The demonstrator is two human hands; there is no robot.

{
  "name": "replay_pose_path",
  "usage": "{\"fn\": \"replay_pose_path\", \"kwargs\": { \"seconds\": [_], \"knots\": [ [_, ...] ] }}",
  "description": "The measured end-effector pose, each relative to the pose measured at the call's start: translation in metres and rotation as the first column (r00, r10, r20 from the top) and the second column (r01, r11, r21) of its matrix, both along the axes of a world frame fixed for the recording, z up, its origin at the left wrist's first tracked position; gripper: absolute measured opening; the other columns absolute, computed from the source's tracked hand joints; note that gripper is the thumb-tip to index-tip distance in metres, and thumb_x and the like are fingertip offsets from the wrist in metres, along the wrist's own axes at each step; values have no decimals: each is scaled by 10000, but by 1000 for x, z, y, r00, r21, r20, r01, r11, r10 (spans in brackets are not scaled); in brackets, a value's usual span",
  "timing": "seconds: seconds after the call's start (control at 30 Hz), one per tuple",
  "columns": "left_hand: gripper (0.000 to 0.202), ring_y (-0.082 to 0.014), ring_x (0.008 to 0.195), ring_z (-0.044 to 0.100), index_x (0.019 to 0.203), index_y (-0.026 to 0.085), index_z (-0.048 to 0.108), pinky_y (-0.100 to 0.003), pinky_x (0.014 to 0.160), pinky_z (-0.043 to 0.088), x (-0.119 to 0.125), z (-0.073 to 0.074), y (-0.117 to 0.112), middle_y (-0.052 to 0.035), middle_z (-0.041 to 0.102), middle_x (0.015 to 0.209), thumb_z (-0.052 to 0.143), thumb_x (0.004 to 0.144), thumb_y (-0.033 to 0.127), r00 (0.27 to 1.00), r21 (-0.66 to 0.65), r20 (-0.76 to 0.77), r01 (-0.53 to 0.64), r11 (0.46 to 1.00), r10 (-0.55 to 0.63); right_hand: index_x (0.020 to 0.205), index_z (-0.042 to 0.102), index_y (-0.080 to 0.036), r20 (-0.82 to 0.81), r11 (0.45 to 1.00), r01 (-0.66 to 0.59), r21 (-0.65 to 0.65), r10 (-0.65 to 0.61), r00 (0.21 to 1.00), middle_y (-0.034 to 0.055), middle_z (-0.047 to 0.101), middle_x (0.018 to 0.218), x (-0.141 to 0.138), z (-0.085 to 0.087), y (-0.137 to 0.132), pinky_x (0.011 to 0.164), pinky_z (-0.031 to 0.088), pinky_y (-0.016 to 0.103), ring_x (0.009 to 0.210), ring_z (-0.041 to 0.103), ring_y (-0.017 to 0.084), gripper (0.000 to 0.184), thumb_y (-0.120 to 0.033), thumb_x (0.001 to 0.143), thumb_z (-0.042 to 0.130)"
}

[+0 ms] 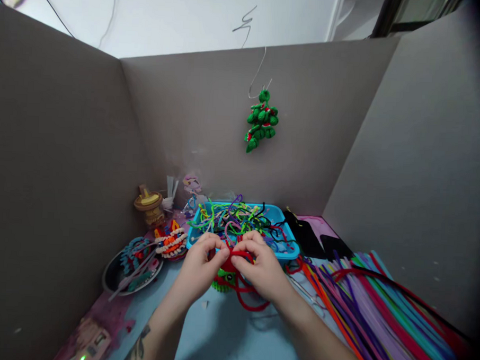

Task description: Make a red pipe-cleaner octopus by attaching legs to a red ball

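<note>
Left hand (198, 266): fingers pinched together on the red pipe cleaner (240, 253).
Right hand (260, 266): fingers clamped on the same red strand, facing the left.
Red pipe cleaner: held above the worktop (233, 333), looping down over a green-and-red figure (224, 280).
Blue tray (288, 248): just behind the hands, full of tangled pipe cleaners.
Straight pipe cleaners (377, 313): fanned out at right.
Green ornament (261, 120): hanging on the cardboard wall.

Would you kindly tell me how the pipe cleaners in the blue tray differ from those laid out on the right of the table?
The pipe cleaners in the blue tray are bent, tangled offcuts, while the pipe cleaners on the right lie straight and side by side. The tray ones look short; the right ones look long. The tray ones are contained; the others rest on the table. Both are multicoloured.
</note>
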State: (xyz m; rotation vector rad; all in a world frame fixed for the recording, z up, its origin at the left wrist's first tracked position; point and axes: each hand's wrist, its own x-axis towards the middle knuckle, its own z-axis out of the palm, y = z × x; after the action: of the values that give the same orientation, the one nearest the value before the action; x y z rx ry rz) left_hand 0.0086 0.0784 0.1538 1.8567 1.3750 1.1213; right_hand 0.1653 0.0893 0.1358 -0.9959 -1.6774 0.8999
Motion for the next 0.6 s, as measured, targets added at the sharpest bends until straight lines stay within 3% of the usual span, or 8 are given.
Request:
{"fn": "replay_pose_path", "kwargs": {
  "seconds": [0.3,0.5,0.6],
  "knots": [
    [149,-142,641,505,719,178,571,-239,594,372,6,-4,-4,0,570,694,498,822,256,999,21,-42,-32,999,33,657,596,-185,-14,1000,-3,22,3,1000,6,428,832,1,-1,1,772,408,287,828,494,168,50,-163,699,580],
    [131,-133,625,531,727,175,559,-227,585,408,8,0,-6,6,581,679,505,815,255,999,-16,39,-33,999,34,674,564,-185,-27,1000,-24,11,25,999,14,435,863,1,1,0,796,393,293,838,495,165,75,-196,747,549],
    [96,-147,679,580,837,175,592,-234,611,449,5,2,-7,-12,636,752,517,802,225,999,-18,46,-13,1000,14,685,560,-181,-24,999,-48,6,49,999,19,430,875,3,3,0,815,389,304,862,496,172,78,-208,755,539]
  ]
}}
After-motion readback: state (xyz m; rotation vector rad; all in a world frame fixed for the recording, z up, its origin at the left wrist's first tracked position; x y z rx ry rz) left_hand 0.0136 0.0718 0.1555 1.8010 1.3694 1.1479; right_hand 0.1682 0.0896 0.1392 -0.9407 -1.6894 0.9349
